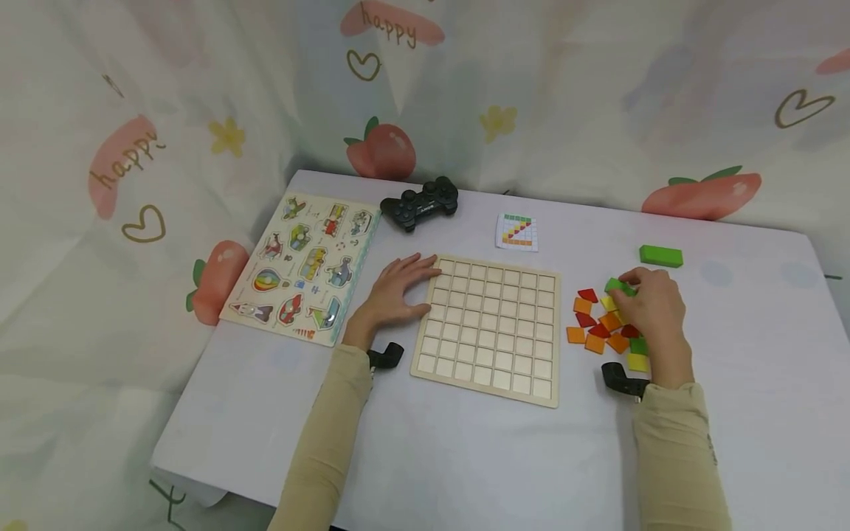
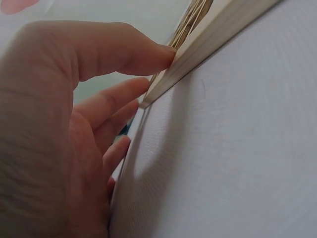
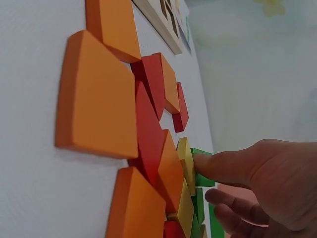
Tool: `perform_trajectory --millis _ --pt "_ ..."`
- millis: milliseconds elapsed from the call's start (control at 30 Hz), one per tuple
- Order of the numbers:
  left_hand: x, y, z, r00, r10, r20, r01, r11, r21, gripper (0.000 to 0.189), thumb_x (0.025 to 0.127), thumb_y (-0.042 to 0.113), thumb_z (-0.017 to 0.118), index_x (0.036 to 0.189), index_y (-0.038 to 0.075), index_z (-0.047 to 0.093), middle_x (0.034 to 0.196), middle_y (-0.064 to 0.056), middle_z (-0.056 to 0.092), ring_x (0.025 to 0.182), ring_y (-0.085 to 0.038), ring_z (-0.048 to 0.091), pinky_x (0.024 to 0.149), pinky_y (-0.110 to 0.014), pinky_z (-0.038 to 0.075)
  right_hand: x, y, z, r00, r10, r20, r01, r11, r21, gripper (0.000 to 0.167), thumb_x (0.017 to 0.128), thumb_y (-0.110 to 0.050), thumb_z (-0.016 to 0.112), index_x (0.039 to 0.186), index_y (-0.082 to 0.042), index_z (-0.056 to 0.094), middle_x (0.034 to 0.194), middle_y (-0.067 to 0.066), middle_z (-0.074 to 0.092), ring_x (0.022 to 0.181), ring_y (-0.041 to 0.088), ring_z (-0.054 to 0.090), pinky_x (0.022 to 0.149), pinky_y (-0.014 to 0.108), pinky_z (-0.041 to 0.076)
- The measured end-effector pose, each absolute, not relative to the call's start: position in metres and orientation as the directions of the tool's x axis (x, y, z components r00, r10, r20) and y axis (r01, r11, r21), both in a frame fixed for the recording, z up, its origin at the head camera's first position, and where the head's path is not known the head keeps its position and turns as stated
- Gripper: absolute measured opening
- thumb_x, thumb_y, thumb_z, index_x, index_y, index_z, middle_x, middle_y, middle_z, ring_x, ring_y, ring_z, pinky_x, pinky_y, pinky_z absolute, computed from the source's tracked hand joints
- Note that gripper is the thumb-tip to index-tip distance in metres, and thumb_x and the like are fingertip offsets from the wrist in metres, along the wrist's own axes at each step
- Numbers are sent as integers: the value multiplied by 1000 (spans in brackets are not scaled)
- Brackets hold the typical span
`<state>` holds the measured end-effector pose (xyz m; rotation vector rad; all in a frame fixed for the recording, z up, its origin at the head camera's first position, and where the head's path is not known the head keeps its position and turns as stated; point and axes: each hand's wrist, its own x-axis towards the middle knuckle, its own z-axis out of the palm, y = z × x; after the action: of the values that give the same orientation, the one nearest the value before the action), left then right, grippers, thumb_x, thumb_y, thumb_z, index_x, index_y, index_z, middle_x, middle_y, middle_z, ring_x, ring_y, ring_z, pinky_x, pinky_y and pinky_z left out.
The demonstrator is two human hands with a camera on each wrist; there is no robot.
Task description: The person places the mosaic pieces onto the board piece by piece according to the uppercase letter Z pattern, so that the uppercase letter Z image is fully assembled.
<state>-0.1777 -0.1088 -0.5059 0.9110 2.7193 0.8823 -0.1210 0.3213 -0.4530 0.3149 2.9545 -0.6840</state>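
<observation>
A square wooden grid board (image 1: 491, 262) lies flat in the middle of the table, its small squares bare. At its left edge rests my left hand (image 1: 392, 295), fingers spread; in the left wrist view the thumb (image 2: 148, 59) touches the board's side (image 2: 198, 47). To the right of the board is a loose cluster of orange tiles (image 3: 101, 99), red tiles (image 3: 151, 131), yellow tiles (image 1: 637, 362) and green ones. My right hand (image 1: 654, 302) reaches over the far right of this cluster, pinching a green tile (image 1: 614, 285) between thumb and fingers.
A green block (image 1: 660, 256) sits behind the right hand. Beyond the board lie a pattern card (image 1: 516, 232) and a black game controller (image 1: 421, 204). A picture puzzle board (image 1: 302, 265) lies at the left. Patterned cloth hangs behind the table.
</observation>
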Motion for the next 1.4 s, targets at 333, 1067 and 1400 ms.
perform_trajectory --millis 333,1067,1400 --pt "-181 -109 -504 -808 585 63 507 638 579 68 79 37 66 144 25 52 159 10 32 150 -16 15 121 -40 4 -139 285 -441 -979 203 19 151 783 -603 29 97 -19 57 113 4 62 109 24 63 92 36 56 66 35 46" --pt "-176 -109 -508 -821 570 44 486 656 578 66 81 36 66 144 26 51 159 11 31 150 -15 14 121 -37 3 -189 134 -474 -979 -203 -7 -122 617 -778 18 94 -11 63 104 2 71 99 20 66 88 33 63 75 44 51" --pt "-177 -110 -508 -823 566 40 479 656 584 67 81 36 66 145 27 50 160 13 28 150 -14 12 121 -37 0 -189 132 -474 -976 -215 -16 -135 665 -734 17 94 -14 64 102 -1 72 99 17 62 87 31 59 77 44 48"
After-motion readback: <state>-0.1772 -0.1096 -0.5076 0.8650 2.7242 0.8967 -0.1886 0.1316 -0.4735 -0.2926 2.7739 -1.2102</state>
